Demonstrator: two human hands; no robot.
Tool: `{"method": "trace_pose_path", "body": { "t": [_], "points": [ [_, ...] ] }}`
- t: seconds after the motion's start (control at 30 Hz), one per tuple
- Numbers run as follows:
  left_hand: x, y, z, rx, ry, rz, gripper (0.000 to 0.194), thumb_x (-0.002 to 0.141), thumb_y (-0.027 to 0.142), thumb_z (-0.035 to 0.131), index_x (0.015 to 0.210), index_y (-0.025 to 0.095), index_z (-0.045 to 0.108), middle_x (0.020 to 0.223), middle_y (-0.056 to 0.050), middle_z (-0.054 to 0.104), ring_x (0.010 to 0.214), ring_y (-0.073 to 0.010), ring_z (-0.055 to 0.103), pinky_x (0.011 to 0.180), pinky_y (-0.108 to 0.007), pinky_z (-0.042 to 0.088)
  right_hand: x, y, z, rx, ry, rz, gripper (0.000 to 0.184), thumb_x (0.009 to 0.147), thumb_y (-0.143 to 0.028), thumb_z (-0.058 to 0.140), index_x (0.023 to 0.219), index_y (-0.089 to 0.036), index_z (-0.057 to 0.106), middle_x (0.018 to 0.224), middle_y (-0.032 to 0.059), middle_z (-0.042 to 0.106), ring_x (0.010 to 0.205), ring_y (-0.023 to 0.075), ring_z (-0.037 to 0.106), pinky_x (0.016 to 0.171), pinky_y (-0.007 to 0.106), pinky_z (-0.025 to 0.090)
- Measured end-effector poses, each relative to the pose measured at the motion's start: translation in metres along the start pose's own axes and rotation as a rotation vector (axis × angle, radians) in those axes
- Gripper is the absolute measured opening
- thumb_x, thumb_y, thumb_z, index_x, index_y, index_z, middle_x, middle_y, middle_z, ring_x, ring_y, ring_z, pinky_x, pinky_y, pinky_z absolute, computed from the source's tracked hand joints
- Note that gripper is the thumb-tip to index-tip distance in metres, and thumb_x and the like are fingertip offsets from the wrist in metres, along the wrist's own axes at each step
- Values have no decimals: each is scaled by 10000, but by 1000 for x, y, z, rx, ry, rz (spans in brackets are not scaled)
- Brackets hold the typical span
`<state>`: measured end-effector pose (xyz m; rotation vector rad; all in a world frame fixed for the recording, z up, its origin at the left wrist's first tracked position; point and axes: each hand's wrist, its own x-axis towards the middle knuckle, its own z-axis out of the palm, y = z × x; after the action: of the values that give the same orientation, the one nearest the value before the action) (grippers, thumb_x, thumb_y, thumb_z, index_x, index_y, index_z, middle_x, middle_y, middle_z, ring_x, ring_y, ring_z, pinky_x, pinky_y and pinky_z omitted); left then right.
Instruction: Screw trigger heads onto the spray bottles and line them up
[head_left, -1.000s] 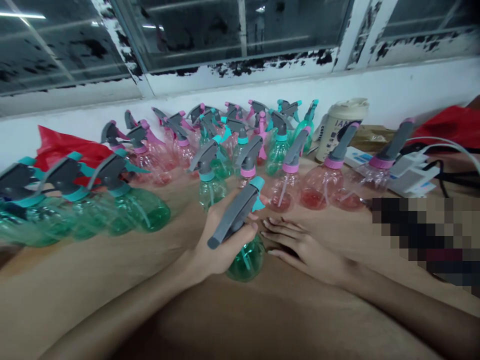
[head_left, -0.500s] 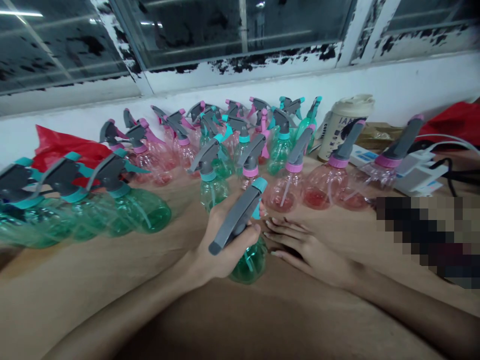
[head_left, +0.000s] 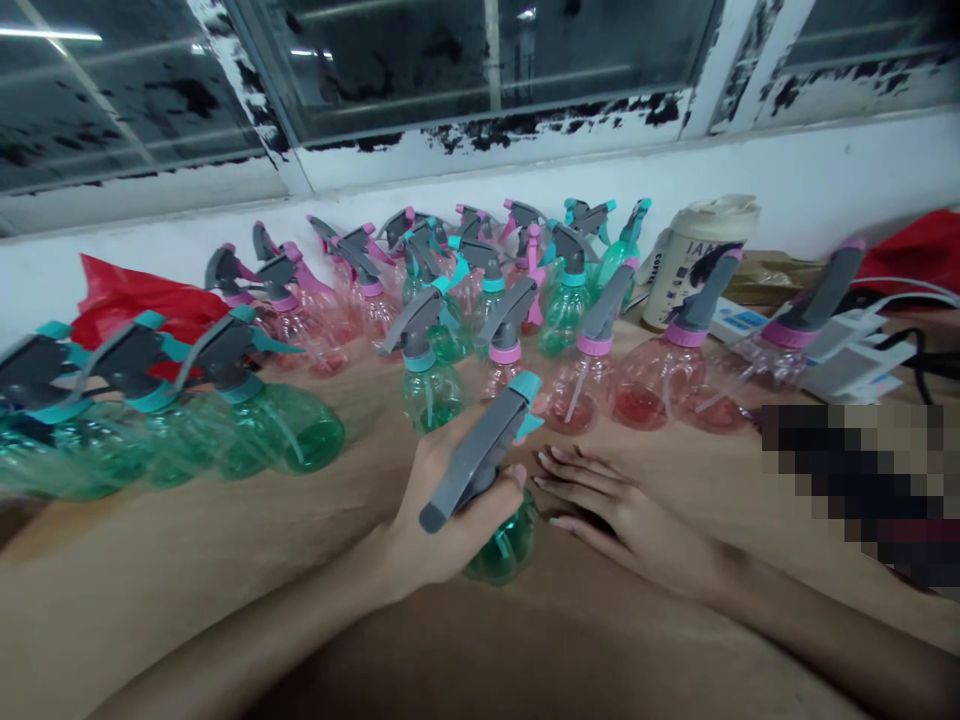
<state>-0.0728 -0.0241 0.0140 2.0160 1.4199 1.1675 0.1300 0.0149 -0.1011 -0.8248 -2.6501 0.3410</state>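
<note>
My left hand [head_left: 450, 500] is wrapped round the neck of a green spray bottle [head_left: 504, 555] with a grey and turquoise trigger head. The bottle's lower part shows below my fingers, and its neck is hidden by them. To its right, my right hand [head_left: 615, 500] lies palm down on the table [head_left: 600, 640], fingers stretched out and holding nothing. Its fingertips come close to the bottle. Just beyond my left hand stand another green spray bottle [head_left: 431, 395] and a pink spray bottle [head_left: 574, 400].
Several green spray bottles [head_left: 307, 430] stand in a row at the left. More pink and green ones crowd along the wall. A coffee cup [head_left: 694, 265], a white power adapter [head_left: 855, 355] with cables and a red bag [head_left: 142, 305] lie at the back.
The whole view has shifted slightly, so things appear a little lower and further right. My left hand keeps its hold on the green spray bottle, and my right hand stays flat.
</note>
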Motion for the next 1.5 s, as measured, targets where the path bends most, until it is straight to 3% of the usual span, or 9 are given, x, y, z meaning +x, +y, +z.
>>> {"method": "trace_pose_path", "body": {
  "t": [0.17, 0.43, 0.57, 1.1, 1.37, 1.5],
  "points": [
    [0, 0, 1, -33, -26, 1, 110, 687, 228, 471, 640, 236, 373, 564, 51, 365, 470, -122, 363, 468, -258, 403, 0, 1, 1, -8, -10, -1, 408, 915, -367, 407, 1301, -240, 446, 1376, -1, 439, 1299, 180, 337, 1085, 437, 285],
    [0, -5, -1, -48, -64, 47, 56, 728, 206, 517, 744, 222, 466, 704, 13, 493, 615, -153, 508, 578, -300, 463, 1, 0, -1, 32, -7, 7, 404, 907, -358, 429, 1295, -247, 455, 1360, 12, 463, 1291, 184, 352, 1078, 442, 292],
    [-4, -1, 0, -163, -80, -70, 123, 778, 222, 514, 896, 223, 478, 786, -6, 574, 667, -158, 584, 593, -294, 503, 1, 0, -2, 52, 15, -8, 390, 899, -349, 446, 1279, -263, 475, 1352, 14, 472, 1284, 197, 363, 1065, 455, 312],
    [-3, -4, -7, -50, -118, 16, 64, 771, 237, 515, 795, 233, 456, 630, 28, 527, 532, -142, 495, 506, -287, 433, 0, 0, -1, 19, 10, -1, 403, 904, -343, 435, 1296, -248, 454, 1370, 12, 448, 1294, 194, 345, 1078, 448, 293],
    [1, -9, -6, -35, -121, 44, 169, 758, 251, 515, 925, 230, 515, 684, 7, 536, 535, -148, 493, 517, -291, 461, 0, -1, -1, 37, 15, -1, 407, 904, -342, 439, 1301, -256, 446, 1367, 9, 451, 1293, 196, 347, 1076, 449, 300],
    [1, -12, -3, 37, -81, 77, 58, 742, 266, 514, 782, 225, 521, 679, -2, 530, 579, -157, 501, 570, -298, 478, 0, -1, -2, 53, 36, -13, 410, 898, -337, 454, 1303, -274, 441, 1352, 8, 470, 1281, 197, 367, 1070, 448, 310]
  ]
}}
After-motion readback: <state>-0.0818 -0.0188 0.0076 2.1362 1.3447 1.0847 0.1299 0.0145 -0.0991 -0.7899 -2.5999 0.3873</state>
